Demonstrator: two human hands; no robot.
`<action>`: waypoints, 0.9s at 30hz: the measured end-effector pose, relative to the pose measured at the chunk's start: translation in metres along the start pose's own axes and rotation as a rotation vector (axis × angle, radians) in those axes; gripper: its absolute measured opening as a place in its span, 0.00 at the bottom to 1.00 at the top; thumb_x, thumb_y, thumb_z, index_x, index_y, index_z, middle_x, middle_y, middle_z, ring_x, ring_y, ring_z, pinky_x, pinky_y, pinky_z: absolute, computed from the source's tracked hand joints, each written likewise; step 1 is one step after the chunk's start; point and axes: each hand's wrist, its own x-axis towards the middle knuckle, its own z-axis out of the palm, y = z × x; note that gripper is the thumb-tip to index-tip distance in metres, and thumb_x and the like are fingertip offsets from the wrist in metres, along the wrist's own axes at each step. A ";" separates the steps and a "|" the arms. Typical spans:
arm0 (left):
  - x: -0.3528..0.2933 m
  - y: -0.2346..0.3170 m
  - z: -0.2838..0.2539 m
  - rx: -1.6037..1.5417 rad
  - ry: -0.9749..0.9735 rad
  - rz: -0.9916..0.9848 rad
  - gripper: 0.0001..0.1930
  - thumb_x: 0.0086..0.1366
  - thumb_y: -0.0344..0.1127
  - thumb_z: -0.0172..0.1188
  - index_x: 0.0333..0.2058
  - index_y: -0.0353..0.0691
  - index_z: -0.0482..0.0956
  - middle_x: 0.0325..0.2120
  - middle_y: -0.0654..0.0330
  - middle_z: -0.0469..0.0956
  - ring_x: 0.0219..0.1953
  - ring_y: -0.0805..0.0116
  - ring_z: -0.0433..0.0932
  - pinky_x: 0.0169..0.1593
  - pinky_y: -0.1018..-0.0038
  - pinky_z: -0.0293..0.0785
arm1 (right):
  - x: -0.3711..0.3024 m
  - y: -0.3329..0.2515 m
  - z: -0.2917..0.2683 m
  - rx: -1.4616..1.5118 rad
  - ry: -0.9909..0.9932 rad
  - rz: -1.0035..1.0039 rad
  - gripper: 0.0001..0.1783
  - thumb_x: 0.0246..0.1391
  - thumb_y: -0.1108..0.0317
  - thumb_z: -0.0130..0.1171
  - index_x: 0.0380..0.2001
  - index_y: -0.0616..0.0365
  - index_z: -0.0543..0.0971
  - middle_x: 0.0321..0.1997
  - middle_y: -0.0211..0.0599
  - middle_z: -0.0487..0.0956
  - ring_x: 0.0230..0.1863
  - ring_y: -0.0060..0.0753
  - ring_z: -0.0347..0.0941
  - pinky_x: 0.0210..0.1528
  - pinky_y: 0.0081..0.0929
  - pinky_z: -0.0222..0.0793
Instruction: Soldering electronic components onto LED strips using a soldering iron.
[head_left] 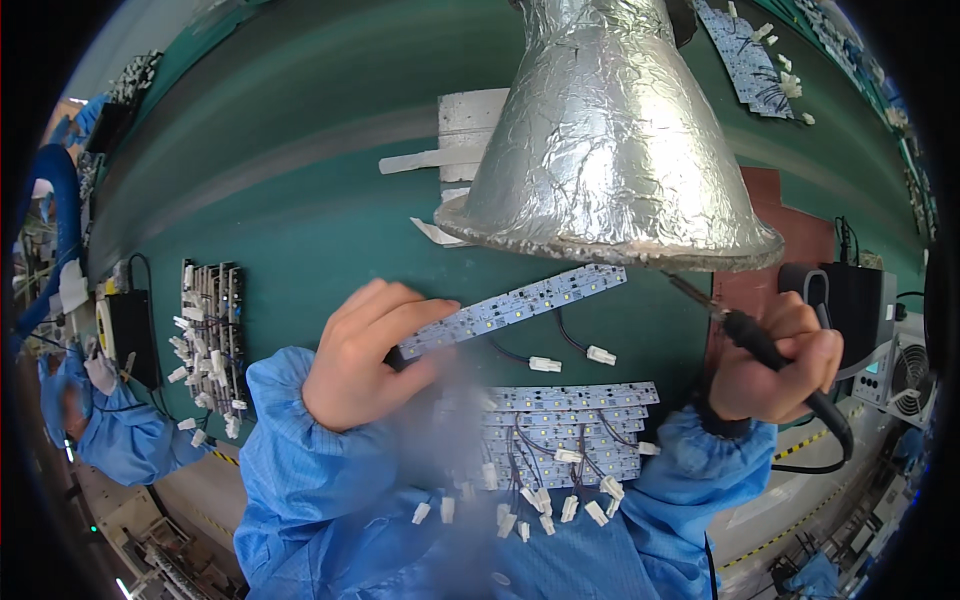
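Note:
Between the fingers and thumb of my left hand (365, 345) is the left end of a long white LED circuit board strip (530, 303), tilted up to the right. Two dark wires with white connectors (545, 364) hang from its lower side. My right hand (785, 360) grips the dark handle of a soldering iron (752, 335). Its metal tip points up and left, just beneath the rim of a foil-covered fume hood (625, 150) and right of the strip's end. Nearer to me lies a row of similar LED boards (575, 400) with wires and white connectors; a blurred patch hides its left part.
On the left stands a stack of wired boards (215, 330) beside a black and yellow box (128, 335). A reddish mat (770, 215) and a soldering station (870, 310) are at right. More boards (745, 60) lie far right. Another person's blue sleeve (120, 425) shows at far left.

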 end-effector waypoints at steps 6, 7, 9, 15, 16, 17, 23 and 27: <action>0.027 0.019 -0.001 0.087 0.041 0.060 0.16 0.53 0.30 0.69 0.42 0.33 0.81 0.38 0.50 0.77 0.39 0.52 0.76 0.44 0.68 0.72 | 0.008 0.002 -0.003 0.004 0.045 0.058 0.20 0.61 0.68 0.43 0.15 0.53 0.55 0.11 0.30 0.51 0.14 0.20 0.42 0.20 0.26 0.41; 0.037 0.021 0.008 0.065 0.105 0.043 0.13 0.57 0.32 0.68 0.40 0.33 0.82 0.34 0.51 0.79 0.36 0.56 0.77 0.40 0.70 0.73 | 0.007 0.002 -0.003 0.006 0.010 0.067 0.20 0.60 0.69 0.43 0.15 0.53 0.55 0.11 0.30 0.51 0.14 0.21 0.42 0.20 0.26 0.41; 0.062 0.032 0.024 -0.039 0.065 -0.089 0.11 0.59 0.32 0.67 0.38 0.33 0.82 0.30 0.52 0.79 0.32 0.60 0.77 0.37 0.71 0.73 | 0.008 0.002 -0.005 -0.006 0.020 0.088 0.19 0.60 0.69 0.43 0.15 0.53 0.54 0.11 0.30 0.51 0.14 0.21 0.42 0.20 0.25 0.41; 0.080 0.031 0.051 0.054 0.064 -0.208 0.09 0.60 0.36 0.67 0.34 0.36 0.83 0.19 0.59 0.78 0.19 0.74 0.72 0.26 0.74 0.68 | 0.009 0.005 -0.007 0.001 0.022 0.123 0.20 0.60 0.66 0.46 0.15 0.54 0.55 0.10 0.31 0.53 0.12 0.20 0.45 0.17 0.25 0.42; 0.081 0.030 0.052 0.056 0.081 -0.228 0.08 0.60 0.36 0.68 0.33 0.37 0.84 0.19 0.60 0.78 0.19 0.75 0.72 0.26 0.75 0.68 | 0.009 0.005 -0.006 0.001 0.023 0.135 0.20 0.60 0.66 0.46 0.15 0.54 0.55 0.10 0.31 0.53 0.12 0.20 0.45 0.17 0.25 0.42; 0.081 0.030 0.052 0.057 0.102 -0.252 0.08 0.60 0.36 0.68 0.32 0.37 0.84 0.19 0.61 0.78 0.19 0.75 0.72 0.26 0.75 0.68 | 0.009 0.005 -0.007 -0.001 0.026 0.137 0.20 0.60 0.66 0.46 0.15 0.54 0.55 0.10 0.31 0.53 0.12 0.20 0.45 0.17 0.25 0.42; 0.084 0.025 0.057 0.030 0.160 -0.183 0.08 0.59 0.35 0.67 0.31 0.36 0.83 0.18 0.62 0.77 0.19 0.76 0.70 0.25 0.76 0.67 | 0.010 0.008 -0.011 0.030 -0.013 0.118 0.20 0.61 0.66 0.45 0.15 0.54 0.56 0.10 0.31 0.53 0.13 0.20 0.45 0.18 0.25 0.41; 0.086 0.028 0.053 0.028 0.140 -0.149 0.09 0.60 0.35 0.67 0.32 0.35 0.83 0.19 0.61 0.78 0.19 0.76 0.71 0.25 0.76 0.67 | 0.010 0.006 -0.010 0.025 -0.010 0.119 0.20 0.61 0.66 0.45 0.15 0.54 0.56 0.10 0.30 0.53 0.13 0.20 0.45 0.18 0.26 0.41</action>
